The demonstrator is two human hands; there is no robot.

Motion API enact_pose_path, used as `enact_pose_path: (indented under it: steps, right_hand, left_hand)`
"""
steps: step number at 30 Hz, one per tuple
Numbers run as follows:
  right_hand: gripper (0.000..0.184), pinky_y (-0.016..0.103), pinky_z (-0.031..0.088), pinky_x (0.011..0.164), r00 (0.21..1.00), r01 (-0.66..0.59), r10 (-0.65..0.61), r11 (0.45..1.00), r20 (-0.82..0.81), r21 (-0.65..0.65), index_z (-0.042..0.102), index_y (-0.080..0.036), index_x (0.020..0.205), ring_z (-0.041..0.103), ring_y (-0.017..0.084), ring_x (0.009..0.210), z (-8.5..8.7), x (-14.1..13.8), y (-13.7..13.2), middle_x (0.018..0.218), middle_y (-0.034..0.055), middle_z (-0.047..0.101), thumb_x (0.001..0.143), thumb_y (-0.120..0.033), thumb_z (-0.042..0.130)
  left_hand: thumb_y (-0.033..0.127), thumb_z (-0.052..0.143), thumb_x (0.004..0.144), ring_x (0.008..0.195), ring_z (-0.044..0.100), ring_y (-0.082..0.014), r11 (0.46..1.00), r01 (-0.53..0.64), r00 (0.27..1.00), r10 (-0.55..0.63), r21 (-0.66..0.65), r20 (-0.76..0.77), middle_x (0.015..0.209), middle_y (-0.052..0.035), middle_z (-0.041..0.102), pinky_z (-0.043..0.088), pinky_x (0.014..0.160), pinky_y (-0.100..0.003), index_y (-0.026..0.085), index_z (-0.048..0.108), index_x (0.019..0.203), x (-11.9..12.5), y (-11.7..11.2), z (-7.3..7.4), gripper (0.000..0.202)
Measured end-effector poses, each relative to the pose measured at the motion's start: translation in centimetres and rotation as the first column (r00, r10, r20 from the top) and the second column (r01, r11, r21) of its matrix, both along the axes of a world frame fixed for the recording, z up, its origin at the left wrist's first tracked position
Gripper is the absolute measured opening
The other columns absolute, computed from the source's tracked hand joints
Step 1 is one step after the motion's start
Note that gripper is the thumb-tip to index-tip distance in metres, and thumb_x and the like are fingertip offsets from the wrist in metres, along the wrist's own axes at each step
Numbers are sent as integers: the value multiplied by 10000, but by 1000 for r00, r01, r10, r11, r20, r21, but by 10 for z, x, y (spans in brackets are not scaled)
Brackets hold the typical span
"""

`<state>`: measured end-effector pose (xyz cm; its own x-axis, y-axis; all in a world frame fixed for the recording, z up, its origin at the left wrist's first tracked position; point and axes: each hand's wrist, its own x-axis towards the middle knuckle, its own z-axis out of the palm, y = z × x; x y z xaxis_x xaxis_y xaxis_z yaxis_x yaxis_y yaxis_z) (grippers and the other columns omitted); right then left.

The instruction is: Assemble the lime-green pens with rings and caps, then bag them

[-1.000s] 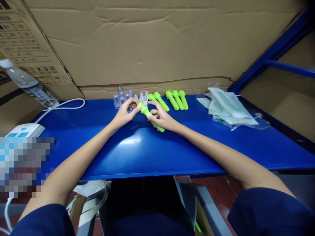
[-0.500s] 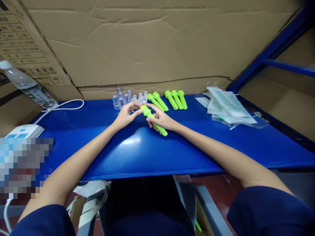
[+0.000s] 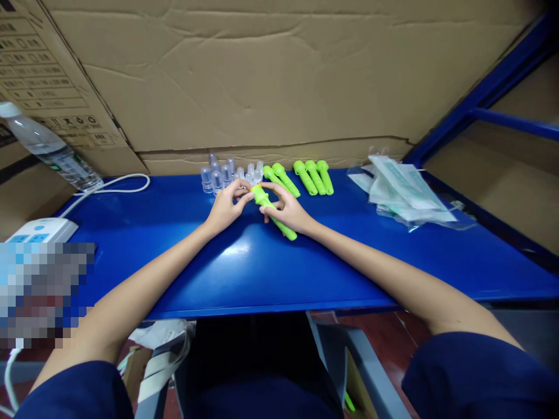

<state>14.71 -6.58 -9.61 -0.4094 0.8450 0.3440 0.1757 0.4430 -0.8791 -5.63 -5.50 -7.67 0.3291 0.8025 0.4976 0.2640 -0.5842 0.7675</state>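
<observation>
Over the worktop [image 3: 349, 256], nearer its back edge than its front, the right hand [image 3: 292, 213] has its fingers wrapped round the green tube [image 3: 262, 200]; the left hand's [image 3: 227, 206] fingers pinch its wider end. Good work here probably calls for a firm right grip, small square-on left movements, and clearance from the caps [image 3: 217, 180] along the back edge.

Single head cam, close in, looking forward and down across worktop [image 3: 305, 279] to cardboard [image 3: 271, 75]; lower left pixelated, can't tell what's there
</observation>
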Motion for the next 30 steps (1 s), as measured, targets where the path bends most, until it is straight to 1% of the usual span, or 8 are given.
enact_pose_path:
  steps: [2, 3, 6, 10, 18, 21, 26, 30]
  right_hand:
    - [574, 319, 635, 705, 1000, -15, 16, 1000, -17, 15, 415, -240, 1369, 694, 95, 684, 1, -1, -2, 1550, 166, 413, 847, -339, 630]
    - [555, 320, 636, 706, 999, -25, 25, 1000, -28, 17, 414, -239, 1354, 694, 93, 678, 1, -2, -3, 1552, 170, 408, 850, -339, 624]
    - [491, 291, 619, 618, 997, -38, 38, 999, -62, -4, 426, -234, 1277, 675, 79, 612, 0, -4, -5, 1524, 174, 436, 845, -344, 633]
    - [447, 263, 586, 521, 997, 0, 0, 1000, -74, 3, 442, -240, 1196, 647, 74, 594, -1, -4, -7, 1464, 148, 495, 836, -395, 657]
    - [460, 287, 593, 527, 996, 71, -69, 997, -56, 39, 455, -229, 1145, 636, 101, 636, 2, -6, -9, 1321, 130, 577, 838, -488, 679]
    - [458, 299, 598, 527, 996, 77, -75, 995, -41, 62, 449, -235, 1142, 654, 128, 680, 2, -6, -9, 1309, 130, 579, 847, -513, 664]
    - [456, 349, 620, 547, 995, 101, -100, 993, -28, 58, 445, -252, 1182, 645, 119, 593, -1, -6, -8, 1326, 129, 578, 864, -504, 652]
    - [455, 351, 637, 569, 993, 116, -112, 989, -41, 92, 448, -250, 1207, 660, 113, 603, -4, -6, -6, 1392, 144, 545, 882, -501, 646]
  left_hand:
    - [302, 626, 912, 896, 749, -203, 1000, -19, 1000, 19, 5, -24, 924, -39, 756, 544, 845, -301, 183, 594, 984, 1, -3, 2, 143]
    - [290, 629, 909, 912, 753, -209, 1000, -29, 999, 29, 6, -33, 935, -37, 761, 546, 851, -300, 185, 600, 981, 1, -4, 3, 131]
    - [258, 642, 894, 926, 762, -222, 998, -60, 997, 60, -4, -51, 911, -29, 776, 557, 837, -292, 188, 622, 964, 2, -6, 6, 100]
    - [247, 662, 888, 896, 769, -232, 996, -90, 995, 89, -20, -43, 860, -29, 788, 572, 800, -299, 190, 643, 960, 4, -7, 7, 94]
    - [271, 650, 910, 760, 763, -211, 989, -148, 989, 148, -10, -10, 747, -16, 770, 567, 756, -307, 187, 662, 999, 8, -12, 3, 122]
    - [284, 659, 906, 745, 760, -206, 986, -164, 986, 164, -12, 9, 752, -19, 772, 564, 734, -300, 190, 665, 967, 9, -13, 2, 112]
    - [297, 673, 889, 743, 763, -208, 975, -220, 975, 220, -19, 41, 823, -34, 796, 547, 669, -283, 187, 643, 804, 11, -14, -1, 143]
    - [310, 674, 899, 728, 754, -192, 969, -244, 969, 243, 25, 43, 799, -38, 793, 535, 665, -268, 181, 660, 833, 13, -15, -2, 146]
